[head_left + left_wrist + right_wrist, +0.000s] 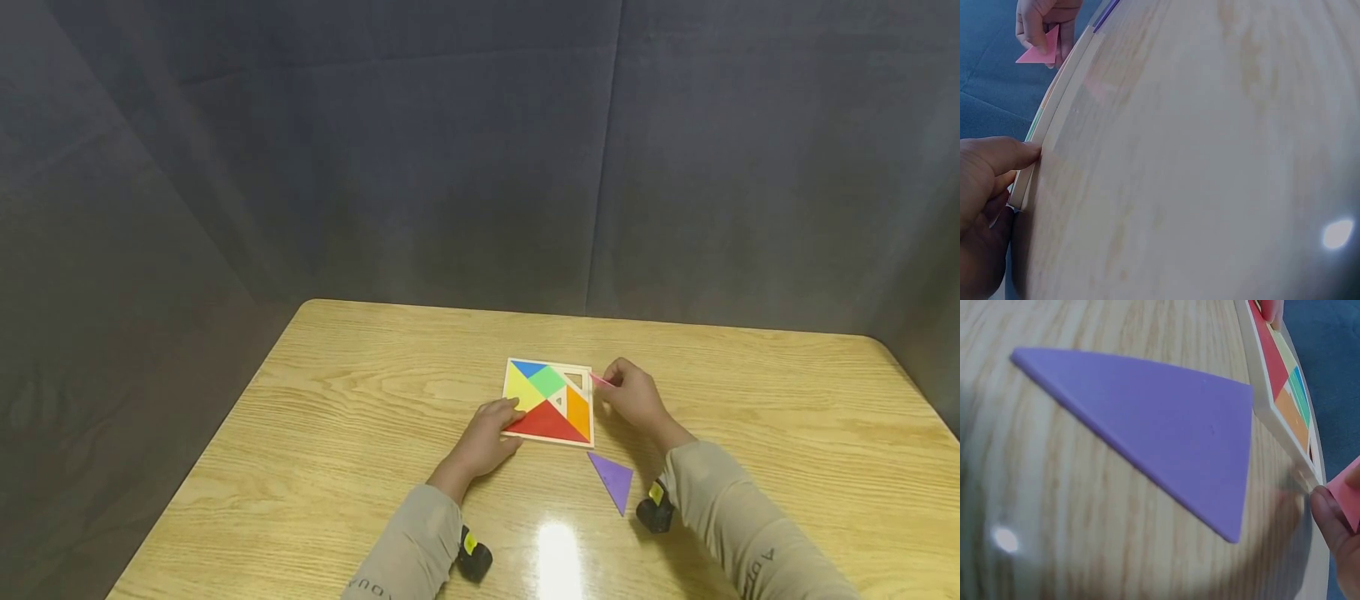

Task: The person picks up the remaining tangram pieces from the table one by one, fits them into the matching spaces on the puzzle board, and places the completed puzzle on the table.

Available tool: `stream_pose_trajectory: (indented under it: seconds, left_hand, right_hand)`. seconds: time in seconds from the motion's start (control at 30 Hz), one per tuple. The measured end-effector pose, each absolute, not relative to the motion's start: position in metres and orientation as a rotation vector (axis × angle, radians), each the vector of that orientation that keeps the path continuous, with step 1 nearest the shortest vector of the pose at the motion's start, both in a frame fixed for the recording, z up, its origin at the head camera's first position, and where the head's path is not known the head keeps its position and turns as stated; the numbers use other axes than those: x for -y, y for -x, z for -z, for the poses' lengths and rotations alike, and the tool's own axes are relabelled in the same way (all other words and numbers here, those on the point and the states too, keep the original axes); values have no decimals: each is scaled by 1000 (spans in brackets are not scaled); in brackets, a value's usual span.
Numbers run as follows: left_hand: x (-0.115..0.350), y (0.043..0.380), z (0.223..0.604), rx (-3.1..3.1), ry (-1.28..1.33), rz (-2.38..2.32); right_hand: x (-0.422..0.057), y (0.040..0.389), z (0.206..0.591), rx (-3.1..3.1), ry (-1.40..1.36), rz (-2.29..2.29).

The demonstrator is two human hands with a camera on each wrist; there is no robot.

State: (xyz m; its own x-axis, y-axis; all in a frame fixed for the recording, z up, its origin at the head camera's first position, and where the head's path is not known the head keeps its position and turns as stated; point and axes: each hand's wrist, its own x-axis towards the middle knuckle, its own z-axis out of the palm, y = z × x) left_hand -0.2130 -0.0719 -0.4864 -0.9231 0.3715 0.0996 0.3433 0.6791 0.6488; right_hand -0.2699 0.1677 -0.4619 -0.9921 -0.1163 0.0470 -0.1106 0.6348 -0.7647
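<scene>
A wooden tangram tray (550, 440) lies on the table with red (551, 423), yellow, blue, green and orange pieces (577, 411) in it. Two triangular slots on its right part show pale board with small cut-outs. My left hand (487, 436) holds the tray at its near left corner, thumb against the near side and fingers over the yellow piece. Beside the tray's upper right corner, my right hand (632, 393) pinches a pink triangle (1044, 51) between thumb and fingers, tilted up off the table. A purple triangle (1154, 425) lies flat near the tray's near right corner.
The wood-grain table (360, 400) has rounded far corners. Dark cloth (450, 183) hangs behind it and at the sides. Black wrist cameras (474, 557) sit under both sleeves, the right one close to the purple triangle. A light glares off the near tabletop.
</scene>
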Motion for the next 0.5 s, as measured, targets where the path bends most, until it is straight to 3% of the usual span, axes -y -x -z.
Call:
stream_pose_trajectory:
  seconds: [0.5]
  left_hand:
    - [72,212,485,-2835,-576,-1067]
  right_hand:
    - [-167,268,461,-2823,224,1334]
